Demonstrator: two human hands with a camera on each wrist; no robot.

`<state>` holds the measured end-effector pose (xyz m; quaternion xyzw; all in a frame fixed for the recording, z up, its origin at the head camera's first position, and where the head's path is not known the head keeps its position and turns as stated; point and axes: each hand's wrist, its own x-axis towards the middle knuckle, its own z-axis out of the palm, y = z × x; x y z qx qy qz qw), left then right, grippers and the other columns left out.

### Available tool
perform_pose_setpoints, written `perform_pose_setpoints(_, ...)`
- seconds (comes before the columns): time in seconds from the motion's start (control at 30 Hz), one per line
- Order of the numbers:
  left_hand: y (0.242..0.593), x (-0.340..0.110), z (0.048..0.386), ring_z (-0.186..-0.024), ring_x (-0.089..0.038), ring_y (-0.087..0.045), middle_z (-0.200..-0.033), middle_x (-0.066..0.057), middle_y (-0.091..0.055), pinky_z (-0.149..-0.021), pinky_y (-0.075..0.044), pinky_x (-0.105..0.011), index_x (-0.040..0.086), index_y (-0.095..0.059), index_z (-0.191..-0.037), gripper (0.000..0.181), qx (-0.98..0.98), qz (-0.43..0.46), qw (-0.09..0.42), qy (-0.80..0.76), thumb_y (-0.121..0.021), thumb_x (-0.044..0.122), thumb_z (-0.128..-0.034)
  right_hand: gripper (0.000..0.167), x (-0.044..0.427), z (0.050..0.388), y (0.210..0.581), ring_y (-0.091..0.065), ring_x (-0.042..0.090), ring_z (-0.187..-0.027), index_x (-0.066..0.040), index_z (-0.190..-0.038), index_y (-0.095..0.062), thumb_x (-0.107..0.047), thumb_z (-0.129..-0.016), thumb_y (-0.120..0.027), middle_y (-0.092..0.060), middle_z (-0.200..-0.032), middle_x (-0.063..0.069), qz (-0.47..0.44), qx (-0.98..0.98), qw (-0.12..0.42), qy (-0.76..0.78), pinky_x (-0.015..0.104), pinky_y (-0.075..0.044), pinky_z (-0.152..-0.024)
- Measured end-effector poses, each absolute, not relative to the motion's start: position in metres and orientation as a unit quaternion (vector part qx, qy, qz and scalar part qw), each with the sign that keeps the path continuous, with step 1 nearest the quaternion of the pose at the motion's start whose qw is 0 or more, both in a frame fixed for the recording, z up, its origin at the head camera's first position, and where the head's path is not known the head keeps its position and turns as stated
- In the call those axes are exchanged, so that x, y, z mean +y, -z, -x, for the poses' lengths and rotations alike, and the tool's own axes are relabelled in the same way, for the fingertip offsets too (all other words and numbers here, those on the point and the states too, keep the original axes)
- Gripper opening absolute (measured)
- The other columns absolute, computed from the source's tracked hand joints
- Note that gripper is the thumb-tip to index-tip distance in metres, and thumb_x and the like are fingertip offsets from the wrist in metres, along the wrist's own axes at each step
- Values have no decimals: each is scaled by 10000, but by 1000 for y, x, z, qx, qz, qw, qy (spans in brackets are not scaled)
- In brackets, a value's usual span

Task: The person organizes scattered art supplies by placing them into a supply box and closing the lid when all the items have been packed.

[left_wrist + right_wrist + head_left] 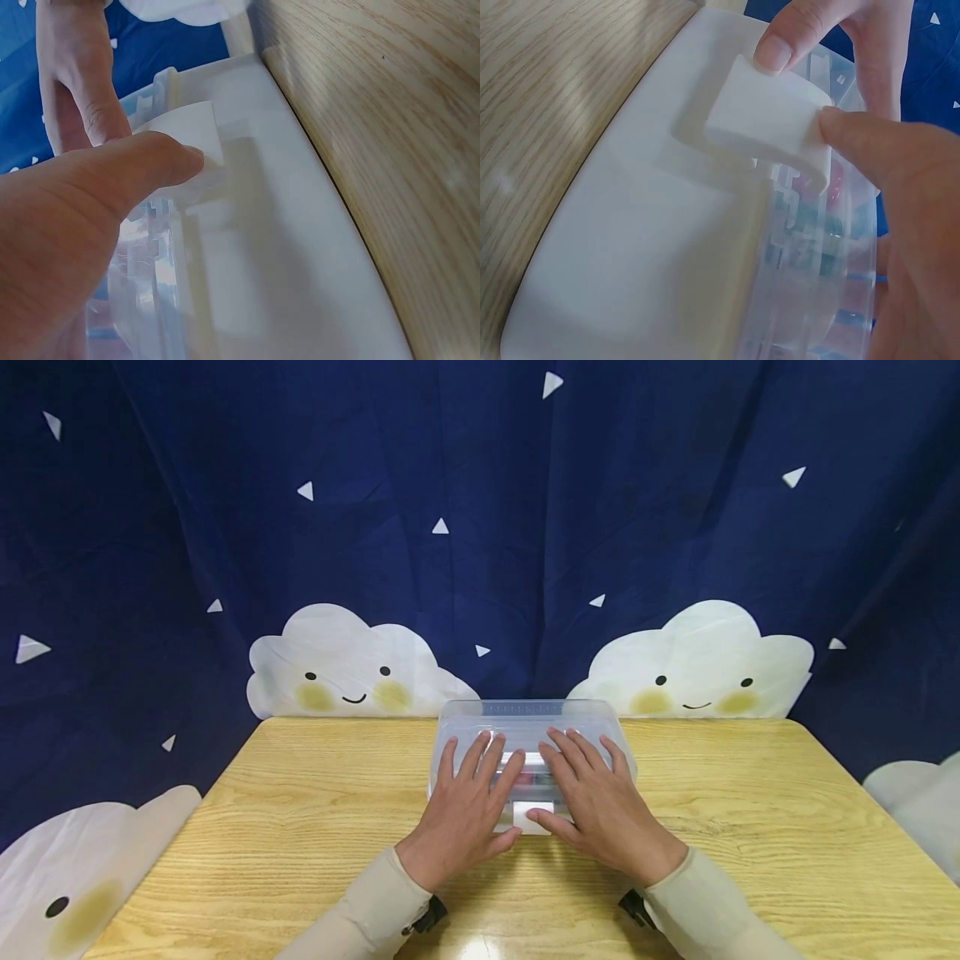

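A clear-lidded plastic box (517,727) with a white lower part sits on the wooden table. My left hand (468,810) lies over the left half of the lid, its fingers spread and nearly straight. Over the right half lies my right hand (600,802), fingers likewise extended. Between them, at the box's front, is a white latch (531,806). In the left wrist view the left thumb touches this latch (191,124); in the right wrist view the right thumb rests at its upper edge. Blurred red and green contents (832,184) show through the plastic.
The wooden table (315,827) extends to both sides of the box and in front of it. Behind it hangs a dark blue curtain (495,568) with white triangles and smiling clouds. A dark strap (637,907) shows at the right sleeve.
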<state>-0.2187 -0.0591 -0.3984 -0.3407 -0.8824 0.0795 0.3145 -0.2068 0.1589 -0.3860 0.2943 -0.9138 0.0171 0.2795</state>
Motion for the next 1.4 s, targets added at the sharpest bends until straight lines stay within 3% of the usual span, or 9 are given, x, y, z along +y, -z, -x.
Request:
perform_pose_setpoints(1.13, 398, -59, 219, -1355, -377, -347, -1441, -203, -410, -1031, -281, -647, 106, -383, -1432, 961, -878, 341, 324, -83, -644, 703, -726, 760, 156, 208, 386, -440, 355, -1280, -47, -1304, -551, -627, -817, -617, -460, -1422, 163, -278, -914, 295, -11, 637, -308, -995)
perform_pose_setpoints(1.4, 399, -59, 219, -1346, -376, -365, -1426, -198, -435, -1023, -301, -643, 112, -414, -1419, 790, -874, 344, 334, -76, -528, 647, -849, 719, 154, 208, 384, -460, 351, -1260, -54, -1278, -568, -606, -821, -630, -476, -1407, 157, -273, -916, 293, -18, 633, -319, -984)
